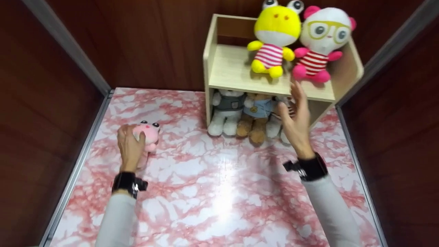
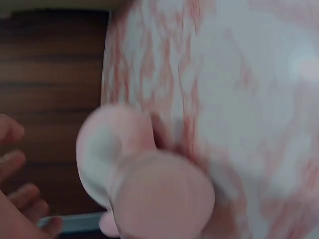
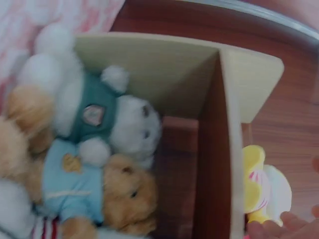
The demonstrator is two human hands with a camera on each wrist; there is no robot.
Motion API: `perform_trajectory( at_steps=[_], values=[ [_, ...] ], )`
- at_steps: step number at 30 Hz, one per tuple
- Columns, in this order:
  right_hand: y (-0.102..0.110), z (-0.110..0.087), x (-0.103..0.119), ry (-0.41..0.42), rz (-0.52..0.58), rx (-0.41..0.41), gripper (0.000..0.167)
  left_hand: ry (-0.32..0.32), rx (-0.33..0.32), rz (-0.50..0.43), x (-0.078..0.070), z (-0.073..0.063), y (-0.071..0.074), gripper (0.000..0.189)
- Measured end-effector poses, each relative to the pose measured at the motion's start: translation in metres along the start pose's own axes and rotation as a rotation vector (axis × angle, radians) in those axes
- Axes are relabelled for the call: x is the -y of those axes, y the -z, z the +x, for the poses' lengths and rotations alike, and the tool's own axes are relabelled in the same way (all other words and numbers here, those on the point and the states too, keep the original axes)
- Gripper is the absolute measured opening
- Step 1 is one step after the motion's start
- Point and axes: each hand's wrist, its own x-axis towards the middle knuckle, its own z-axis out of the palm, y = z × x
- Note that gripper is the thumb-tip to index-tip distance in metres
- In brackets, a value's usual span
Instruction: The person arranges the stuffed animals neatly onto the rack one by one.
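Note:
A small pink frog plush (image 1: 148,132) is on the marbled surface at the left, its eyes toward the back. Close about its head, my left hand (image 1: 131,145) has its thumb by the plush's face; in the left wrist view the loosely spread fingers (image 2: 22,199) show apart from the pink body (image 2: 162,194). My right hand (image 1: 297,120) reaches up before the wooden shelf (image 1: 247,88), fingers extended and holding nothing. Just above those fingertips sits a pink-and-white panda plush (image 1: 311,63) with yellow glasses. Beside it on the upper board is a yellow frog plush (image 1: 277,25).
Below, the shelf holds a white plush in a green vest (image 3: 87,107), a brown bear in blue (image 3: 75,167) and a white plush in stripes (image 1: 273,127). Dark wooden panels (image 1: 154,44) with metal edge strips (image 1: 82,147) enclose the pink-and-white marbled surface (image 1: 192,192).

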Motion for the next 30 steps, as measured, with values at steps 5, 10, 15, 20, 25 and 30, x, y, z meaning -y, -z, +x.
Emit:
perform_trajectory(
  at_steps=[5,10,15,20,25,30],
  values=[
    [0.02,-0.027,-0.04,0.092,0.072,-0.078,0.059,0.252,0.24,0.097,0.034,0.007,0.013,0.089],
    [0.031,-0.055,-0.057,0.131,0.096,-0.103,0.055,0.436,0.434,0.016,0.058,-0.013,0.02,0.092],
    [0.034,-0.064,-0.066,0.143,0.063,-0.078,0.049,0.433,0.388,0.083,0.062,-0.023,0.017,0.083],
    [0.038,-0.062,-0.068,0.152,0.043,-0.062,0.047,0.428,0.291,0.043,0.051,-0.023,0.009,0.071],
    [0.042,-0.055,-0.067,0.159,0.03,-0.058,0.047,0.37,0.153,-0.072,0.026,-0.014,0.003,0.06],
    [0.042,-0.057,-0.067,0.157,0.027,-0.047,0.049,0.301,0.015,-0.246,-0.01,-0.01,-0.002,0.053]
  ],
)
